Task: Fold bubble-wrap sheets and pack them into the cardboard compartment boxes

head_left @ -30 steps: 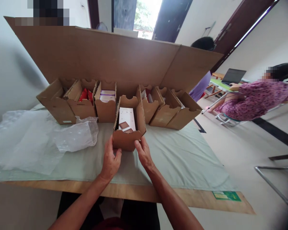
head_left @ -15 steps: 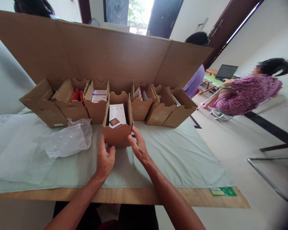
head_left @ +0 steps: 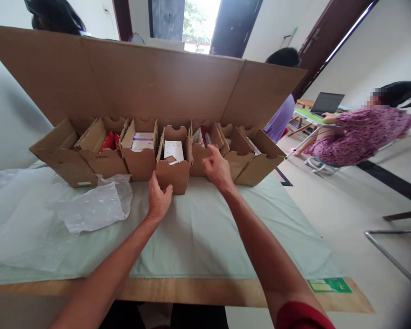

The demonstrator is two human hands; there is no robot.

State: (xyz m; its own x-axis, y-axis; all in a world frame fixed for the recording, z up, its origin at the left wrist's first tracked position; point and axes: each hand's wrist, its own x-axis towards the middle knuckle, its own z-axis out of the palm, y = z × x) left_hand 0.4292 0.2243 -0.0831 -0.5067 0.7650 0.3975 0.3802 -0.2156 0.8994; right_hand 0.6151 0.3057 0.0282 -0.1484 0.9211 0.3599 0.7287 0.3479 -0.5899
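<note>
A cardboard bin point(head_left: 173, 176) holding a white box point(head_left: 173, 151) stands mid-row, slightly forward of its neighbours. My left hand point(head_left: 158, 198) is at its lower left front corner, thumb and fingers apart, fingertips against the side. My right hand point(head_left: 219, 169) is off that bin, in front of the cardboard bin point(head_left: 198, 164) to its right, which holds red and clear packets. Its index finger points forward near that bin's rim and the other fingers are partly curled; nothing shows in it. Left of centre, another bin point(head_left: 139, 163) contains white-and-purple boxes point(head_left: 143, 142).
Behind the row rises a tall cardboard panel point(head_left: 157, 82). More bins flank both ends, one with red packets point(head_left: 110, 141). Crumpled clear plastic point(head_left: 96, 205) lies at left on the pale green cloth point(head_left: 205, 237). A person in a patterned pink garment point(head_left: 363, 132) sits at right.
The middle bin has been pushed away from me, back into the row. My right hand has left its side and moved right and forward; my left hand has followed the bin forward.
</note>
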